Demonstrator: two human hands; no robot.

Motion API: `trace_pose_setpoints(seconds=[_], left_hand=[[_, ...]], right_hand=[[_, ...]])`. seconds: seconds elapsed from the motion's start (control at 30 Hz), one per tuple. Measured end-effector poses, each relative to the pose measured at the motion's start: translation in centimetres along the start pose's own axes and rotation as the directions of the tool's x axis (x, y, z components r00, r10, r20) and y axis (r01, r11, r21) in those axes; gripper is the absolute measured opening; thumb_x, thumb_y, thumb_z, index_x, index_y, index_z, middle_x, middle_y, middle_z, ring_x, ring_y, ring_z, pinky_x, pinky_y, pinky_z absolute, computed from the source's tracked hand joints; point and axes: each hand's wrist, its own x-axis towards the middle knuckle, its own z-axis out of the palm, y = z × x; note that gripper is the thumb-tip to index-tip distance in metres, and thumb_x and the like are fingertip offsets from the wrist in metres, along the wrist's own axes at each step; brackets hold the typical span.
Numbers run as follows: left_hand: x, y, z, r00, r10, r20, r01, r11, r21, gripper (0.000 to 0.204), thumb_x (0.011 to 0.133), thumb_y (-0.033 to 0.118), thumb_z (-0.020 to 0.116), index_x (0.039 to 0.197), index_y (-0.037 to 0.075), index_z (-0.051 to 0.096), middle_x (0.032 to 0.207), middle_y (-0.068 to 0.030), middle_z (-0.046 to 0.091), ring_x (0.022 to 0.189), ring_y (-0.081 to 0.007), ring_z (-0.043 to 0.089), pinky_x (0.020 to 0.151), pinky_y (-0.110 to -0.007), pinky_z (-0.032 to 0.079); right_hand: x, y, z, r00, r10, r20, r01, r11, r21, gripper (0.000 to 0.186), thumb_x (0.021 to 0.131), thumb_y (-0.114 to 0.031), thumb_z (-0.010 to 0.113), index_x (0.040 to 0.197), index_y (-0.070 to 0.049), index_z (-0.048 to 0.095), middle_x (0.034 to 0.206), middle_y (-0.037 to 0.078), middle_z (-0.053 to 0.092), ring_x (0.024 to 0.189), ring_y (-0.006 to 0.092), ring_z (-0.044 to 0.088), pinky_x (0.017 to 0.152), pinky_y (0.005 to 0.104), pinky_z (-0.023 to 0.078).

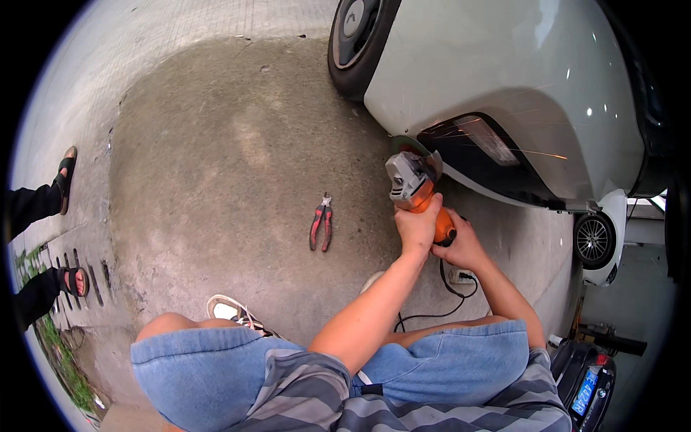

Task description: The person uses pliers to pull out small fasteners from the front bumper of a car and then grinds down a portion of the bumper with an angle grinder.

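Observation:
Both of my hands are closed around an orange and grey angle grinder (412, 193). My left hand (417, 229) wraps its body just behind the grey head. Farther back, my right hand (461, 246) holds the rear end near the black cord (450, 289). The greenish disc (407, 145) meets or nearly meets the lower edge of a pale car bumper (461, 86); the exact contact is hidden. Orange sparks fly to the right across the bumper and its dark recess (486, 155) with a clear lamp or reflector. Red-handled pliers (322, 225) lie on the concrete to the left.
The car's wheel (354, 43) stands at the top. A white socket (461, 276) sits on the ground by the cord. Another person's sandalled feet (74, 282) are at the far left. A white car (601, 237) and a dark car (586, 381) are at the right.

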Motion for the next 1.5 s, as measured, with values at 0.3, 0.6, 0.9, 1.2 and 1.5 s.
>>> trace_pose_setpoints(seconds=[0.3, 0.6, 0.9, 1.2, 1.5], left_hand=[[1.0, -0.8, -0.1, 1.0, 0.025, -0.012, -0.025, 0.999, -0.021, 0.045, 0.076, 0.018, 0.081, 0.108, -0.004, 0.059, 0.103, -0.0112, 0.065, 0.091, -0.0177, 0.062, 0.081, -0.031, 0.049], [0.8, -1.8, -0.6, 0.997, 0.06, -0.049, -0.059, 0.998, 0.021, 0.038, 0.079, 0.018, 0.079, 0.105, -0.003, 0.061, 0.1, -0.0091, 0.066, 0.088, -0.0164, 0.062, 0.079, -0.031, 0.05], [1.3, -2.6, -1.0, 0.999, -0.001, -0.035, 0.003, 0.999, 0.038, 0.039, 0.078, 0.021, 0.08, 0.104, -0.003, 0.064, 0.1, -0.0099, 0.067, 0.087, -0.0166, 0.063, 0.078, -0.031, 0.051], [1.8, -2.5, -0.8, 0.997, -0.067, 0.022, 0.068, 0.997, -0.021, 0.048, 0.076, 0.02, 0.081, 0.11, -0.004, 0.058, 0.104, -0.0112, 0.065, 0.093, -0.0187, 0.062, 0.085, -0.033, 0.049], [1.8, -1.9, -0.8, 0.998, -0.056, 0.03, 0.057, 0.998, -0.036, 0.045, 0.075, 0.018, 0.082, 0.107, -0.003, 0.058, 0.102, -0.0109, 0.065, 0.09, -0.0179, 0.062, 0.083, -0.033, 0.05]], right_hand=[[0.6, -0.8, -0.1, 1.0, 0.023, 0.0, -0.023, 0.998, -0.051, 0.084, 0.062, -0.029, 0.079, 0.134, -0.004, 0.044, 0.116, 0.023, 0.062, 0.108, 0.0402, 0.058, 0.097, 0.0425, 0.044], [0.7, -0.2, 0.2, 0.993, 0.097, 0.067, -0.093, 0.994, -0.062, 0.087, 0.059, -0.028, 0.08, 0.134, -0.003, 0.044, 0.119, 0.022, 0.06, 0.113, 0.0401, 0.055, 0.099, 0.0428, 0.043], [0.9, 0.6, 1.0, 0.992, 0.103, 0.072, -0.1, 0.994, -0.047, 0.09, 0.061, -0.03, 0.079, 0.139, -0.006, 0.041, 0.123, 0.022, 0.059, 0.112, 0.0439, 0.054, 0.099, 0.0443, 0.043], [1.1, 0.9, 1.3, 0.995, 0.1, 0.027, -0.098, 0.994, -0.056, 0.088, 0.061, -0.029, 0.079, 0.138, -0.005, 0.042, 0.12, 0.023, 0.06, 0.111, 0.043, 0.055, 0.098, 0.0435, 0.044], [1.2, 0.5, 1.3, 0.996, 0.091, 0.011, -0.089, 0.991, -0.099, 0.089, 0.061, -0.029, 0.079, 0.137, -0.003, 0.042, 0.121, 0.023, 0.059, 0.111, 0.0434, 0.056, 0.098, 0.0434, 0.044]])
